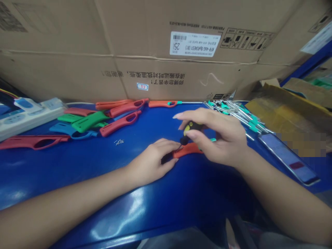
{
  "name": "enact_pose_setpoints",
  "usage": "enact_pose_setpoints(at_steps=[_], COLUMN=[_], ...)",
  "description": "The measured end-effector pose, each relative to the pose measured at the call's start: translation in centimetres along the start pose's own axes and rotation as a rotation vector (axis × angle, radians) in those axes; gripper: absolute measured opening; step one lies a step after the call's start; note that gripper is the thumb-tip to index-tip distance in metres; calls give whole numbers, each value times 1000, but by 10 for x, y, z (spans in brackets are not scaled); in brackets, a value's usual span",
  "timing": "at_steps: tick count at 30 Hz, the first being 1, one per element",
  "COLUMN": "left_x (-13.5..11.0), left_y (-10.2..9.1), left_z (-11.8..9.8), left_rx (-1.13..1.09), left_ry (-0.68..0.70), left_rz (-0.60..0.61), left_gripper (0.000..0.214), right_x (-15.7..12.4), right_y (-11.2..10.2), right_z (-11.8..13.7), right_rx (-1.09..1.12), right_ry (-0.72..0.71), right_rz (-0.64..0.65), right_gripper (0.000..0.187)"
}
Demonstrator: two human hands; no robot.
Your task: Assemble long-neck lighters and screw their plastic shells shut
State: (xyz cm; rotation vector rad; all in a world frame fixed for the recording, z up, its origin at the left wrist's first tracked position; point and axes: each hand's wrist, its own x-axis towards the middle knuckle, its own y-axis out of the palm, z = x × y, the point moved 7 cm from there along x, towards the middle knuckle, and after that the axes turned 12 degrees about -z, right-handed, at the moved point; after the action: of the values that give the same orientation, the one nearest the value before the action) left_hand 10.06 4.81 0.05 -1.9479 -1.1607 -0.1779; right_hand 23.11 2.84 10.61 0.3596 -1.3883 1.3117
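The orange plastic casing point(189, 149) lies on the glossy blue desk point(116, 211) before me, its long axis running crosswise, blunt end leftward, a teal piece point(213, 140) at its right. My left hand point(153, 159) pinches the blunt end; my right hand point(220, 133) grips a stubby black-and-yellow screwdriver point(194, 126), thin shaft slanting down leftward. Beyond lie smooth, curved green casings point(89, 121), shiny metal rods point(241, 116) and creased brown cardboard point(145, 34).
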Motion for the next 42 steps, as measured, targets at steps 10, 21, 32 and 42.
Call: enact_pose_setpoints(at_steps=[10,21,32,42], left_x=[1,0,0,0], left_y=[0,0,0,-1], left_z=[-1,1,-1,-2], left_rx=[-9,2,20,11], left_ry=[-17,-16,-14,12], left_rz=[3,10,8,-10], left_gripper=[30,32,30,27], right_x=[-1,-1,2,4], right_y=[-3,-5,-3,-6], right_z=[3,9,7,-5], right_rx=[-87,-174,-109,-93], right_ry=[-55,-113,-73,18], right_rz=[18,-88,-75,-95], right_gripper=[24,23,19,23])
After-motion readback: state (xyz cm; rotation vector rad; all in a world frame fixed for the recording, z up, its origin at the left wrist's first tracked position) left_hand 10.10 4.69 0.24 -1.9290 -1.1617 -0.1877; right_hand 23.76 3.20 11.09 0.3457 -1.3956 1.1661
